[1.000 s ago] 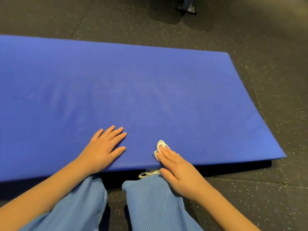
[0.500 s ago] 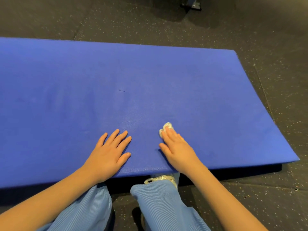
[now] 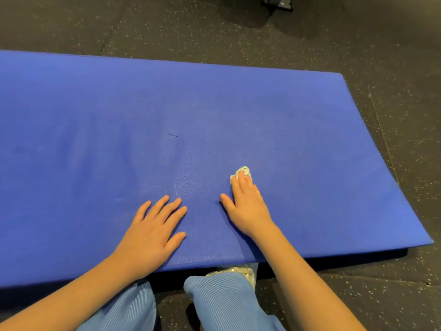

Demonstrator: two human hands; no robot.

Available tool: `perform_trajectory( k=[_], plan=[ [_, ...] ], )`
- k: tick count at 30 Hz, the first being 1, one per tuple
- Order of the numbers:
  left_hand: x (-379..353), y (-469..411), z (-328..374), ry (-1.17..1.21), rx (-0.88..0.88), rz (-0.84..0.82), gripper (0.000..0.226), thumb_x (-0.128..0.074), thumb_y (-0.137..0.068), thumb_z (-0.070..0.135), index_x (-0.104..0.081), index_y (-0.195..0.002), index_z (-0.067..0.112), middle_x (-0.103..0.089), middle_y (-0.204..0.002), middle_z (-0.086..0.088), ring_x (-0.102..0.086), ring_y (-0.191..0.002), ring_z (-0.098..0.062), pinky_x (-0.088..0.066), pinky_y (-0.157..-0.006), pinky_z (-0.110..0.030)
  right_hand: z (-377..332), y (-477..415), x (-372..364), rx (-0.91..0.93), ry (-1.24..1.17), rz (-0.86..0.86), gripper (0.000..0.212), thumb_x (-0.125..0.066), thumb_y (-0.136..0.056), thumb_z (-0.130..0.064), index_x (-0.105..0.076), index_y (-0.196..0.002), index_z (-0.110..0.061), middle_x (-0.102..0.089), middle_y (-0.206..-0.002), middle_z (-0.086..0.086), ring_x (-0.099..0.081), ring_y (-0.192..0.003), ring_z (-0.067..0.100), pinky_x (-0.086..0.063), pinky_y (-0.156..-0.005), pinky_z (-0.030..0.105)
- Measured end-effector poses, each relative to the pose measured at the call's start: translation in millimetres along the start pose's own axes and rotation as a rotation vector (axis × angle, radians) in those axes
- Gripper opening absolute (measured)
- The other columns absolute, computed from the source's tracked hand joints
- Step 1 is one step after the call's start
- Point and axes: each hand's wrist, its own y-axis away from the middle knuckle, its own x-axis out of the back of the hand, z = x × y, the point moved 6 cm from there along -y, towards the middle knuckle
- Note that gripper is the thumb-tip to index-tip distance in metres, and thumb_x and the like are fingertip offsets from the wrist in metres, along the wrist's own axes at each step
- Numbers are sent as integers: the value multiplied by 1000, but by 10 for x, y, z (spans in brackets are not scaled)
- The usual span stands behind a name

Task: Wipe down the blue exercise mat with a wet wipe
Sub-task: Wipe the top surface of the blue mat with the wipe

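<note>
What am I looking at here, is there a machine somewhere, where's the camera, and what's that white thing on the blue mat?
No machine and no grip here: these are a person's two bare hands. The camera is worn on the person's head and looks forward and down, so the arms reach in from the bottom. A large blue rectangular exercise mat lies on a dark speckled floor. The left hand rests flat on the mat, holding nothing. The right hand presses a small crumpled white wet wipe against the mat with straight fingers. Below are light blue ribbed trousers.
</note>
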Motion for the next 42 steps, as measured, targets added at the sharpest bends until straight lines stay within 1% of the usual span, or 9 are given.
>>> perform_trajectory(
  k=[3,5,8,11,15,25,30,36,42],
  plan=[
    [76,-107,-48,78,-6,2,79,-3,-93,66,-49,-139,23,-44,-147,3,-24,-138,-15,-13,-111,-37,-239,210,-42,177,32,-33,79,-21,-91,-63,-5,-155,-19,16,-160,-1,16,-147,13,4,-117,27],
    [108,-252,-130,139,15,14,97,19,-76,77,-22,-151,30,-7,-158,13,-2,-146,-9,4,-115,-30,-182,206,21,240,72,-68,75,-20,-94,-61,-6,-155,-20,13,-160,-2,14,-147,11,4,-116,24],
    [68,-406,-183,116,48,-29,107,34,-63,77,-3,-152,31,16,-151,18,11,-147,-10,12,-116,-33,45,-86,170,165,144,-23,69,-18,-97,-56,-14,-154,-17,5,-162,1,8,-148,14,-9,-120,35],
    [67,-413,-157,57,20,13,89,16,-84,71,-22,-151,26,-10,-159,7,-3,-147,-13,1,-116,-37,97,-324,187,-3,41,32,62,-29,-101,-46,-18,-152,-14,4,-162,6,8,-148,19,-9,-120,37],
    [6,-414,-186,-2,27,-7,69,-9,-100,57,-48,-140,18,-44,-148,-3,-27,-138,-20,-17,-108,-42,-260,-127,12,179,17,-1,69,-34,-99,-50,-12,-154,-13,9,-161,5,12,-148,18,-4,-121,35],
    [-56,-425,-180,20,10,19,68,-12,-100,57,-48,-141,17,-41,-149,-3,-24,-139,-20,-16,-108,-44,-220,-469,22,102,15,-6,72,-32,-100,-51,-6,-154,-11,12,-160,7,14,-147,20,0,-121,35],
    [-44,-471,-214,97,-31,31,69,-11,-99,59,-47,-142,19,-40,-150,-1,-21,-140,-17,-13,-110,-41,-246,-419,-7,257,147,-59,87,-5,-84,-64,-9,-154,-14,8,-161,4,10,-148,18,-2,-121,34],
    [49,-764,-568,206,128,33,89,4,-78,69,-16,-153,25,1,-157,13,11,-141,-4,6,-118,-39,-196,-851,180,18,74,16,72,-33,-100,-49,-4,-154,-10,12,-160,9,13,-148,22,1,-119,35],
    [-36,-746,-565,113,99,48,74,-6,-98,59,-43,-144,15,-32,-154,-1,-19,-143,-20,-9,-113,-44,-275,-687,43,251,159,-32,73,-27,-97,-56,-5,-154,-15,10,-161,4,10,-148,19,-3,-121,36]
  ],
)
